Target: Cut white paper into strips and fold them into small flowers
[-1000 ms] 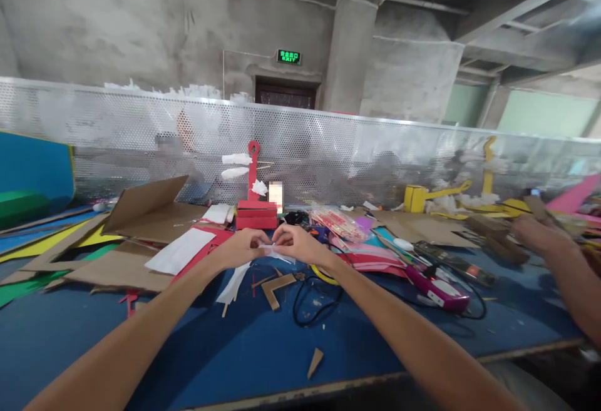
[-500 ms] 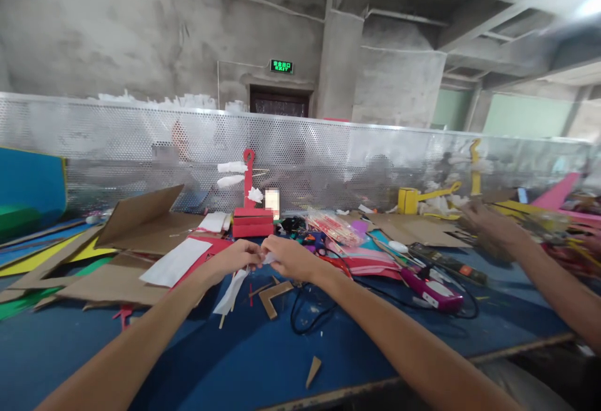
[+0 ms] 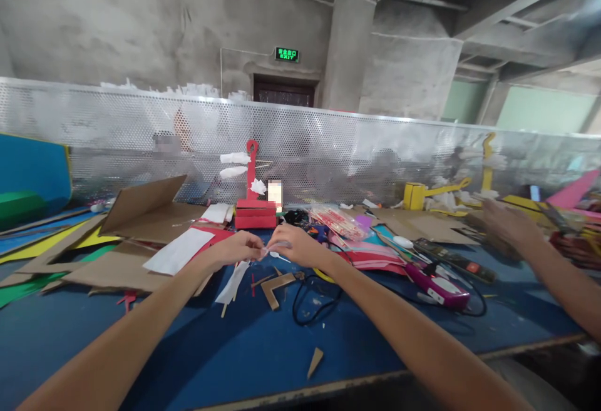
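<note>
Pinching a small, thin white paper-like piece (image 3: 270, 251) in the fingertips of your left hand (image 3: 240, 249) and right hand (image 3: 297, 246), between the two, you seem to be folding or twisting it, so the next move likely calls for light, even pressure.

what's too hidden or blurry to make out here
Head view: most of the white piece between left hand and right hand, covered by fingers.
Head view: what the co-worker's hand touches, blurred.
Head view: the blue panel's left end, cut off by the edge.
</note>
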{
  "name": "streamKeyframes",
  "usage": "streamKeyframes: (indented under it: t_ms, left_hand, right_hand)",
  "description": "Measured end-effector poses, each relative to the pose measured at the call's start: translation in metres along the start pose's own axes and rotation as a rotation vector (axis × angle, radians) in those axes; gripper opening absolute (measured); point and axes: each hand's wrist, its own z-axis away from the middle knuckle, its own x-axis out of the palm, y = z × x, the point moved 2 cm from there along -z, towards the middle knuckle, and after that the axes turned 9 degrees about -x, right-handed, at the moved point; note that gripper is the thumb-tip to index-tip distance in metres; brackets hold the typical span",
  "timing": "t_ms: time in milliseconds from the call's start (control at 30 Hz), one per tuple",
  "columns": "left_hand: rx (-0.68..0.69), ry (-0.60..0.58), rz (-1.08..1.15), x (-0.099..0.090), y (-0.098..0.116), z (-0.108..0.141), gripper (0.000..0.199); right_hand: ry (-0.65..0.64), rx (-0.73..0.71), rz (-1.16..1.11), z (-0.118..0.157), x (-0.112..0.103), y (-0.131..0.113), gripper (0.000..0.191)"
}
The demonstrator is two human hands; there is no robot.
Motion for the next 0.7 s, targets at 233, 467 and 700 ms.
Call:
streamKeyframes:
  t_ms: [233,467,700]
  left_hand:
    - [-0.010,-0.016,-0.070,0.002,0.003,0.003,0.031]
    - [0.029,-0.054,-0.101,0.004,0.011,0.007,0.026]
    - [0.030,-0.034,-0.077,0.008,0.024,0.015,0.026]
  right_hand:
    - [0.066,0.143,-0.146,0.000,-0.003,0.000,0.009]
    - [0.067,0.169,-0.286,0.000,-0.011,-0.002,0.013]
    - [0.018,0.239,-0.295,0.000,-0.014,-0.005,0.017]
